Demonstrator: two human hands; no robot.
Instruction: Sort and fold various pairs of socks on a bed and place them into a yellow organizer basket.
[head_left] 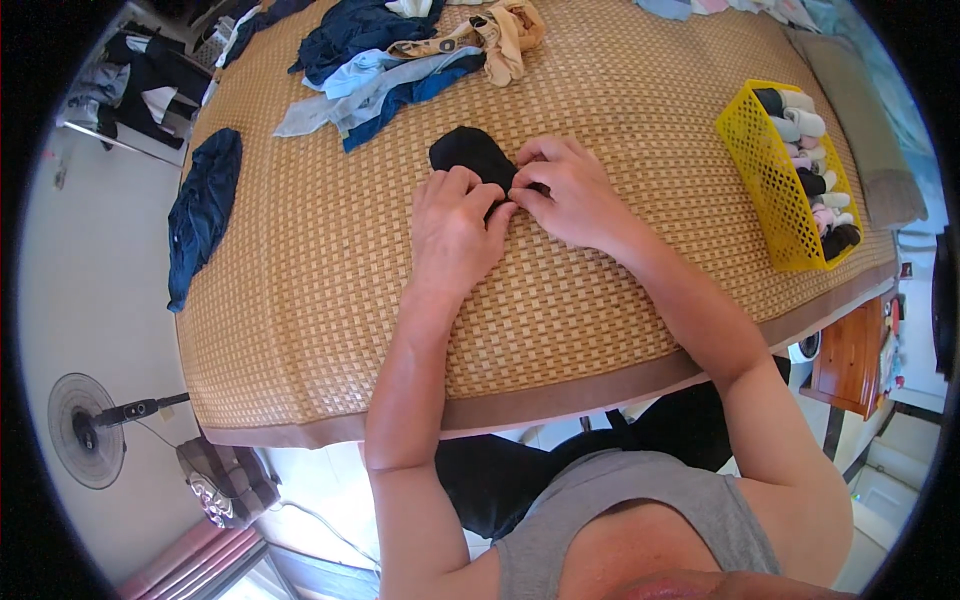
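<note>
A black sock (468, 152) lies on the woven mat (330, 260) in front of me, its rounded end pointing away. Fingers of my left hand (452, 220) rest on its near part, with thumb and fingertips closed on the fabric. From the right, my right hand (568, 190) pinches the sock's edge close to my left thumb. Both sets of fingertips nearly meet there, and the fabric between them is partly hidden.
A yellow plastic basket (752, 180) with several rolled socks stands on the right, beside a grey-brown pillow (850, 110). Heaped clothes (370, 50) lie at the far side. Dark blue garment (205, 205) lies at the left edge. A fan (86, 430) stands beyond the mat's left corner.
</note>
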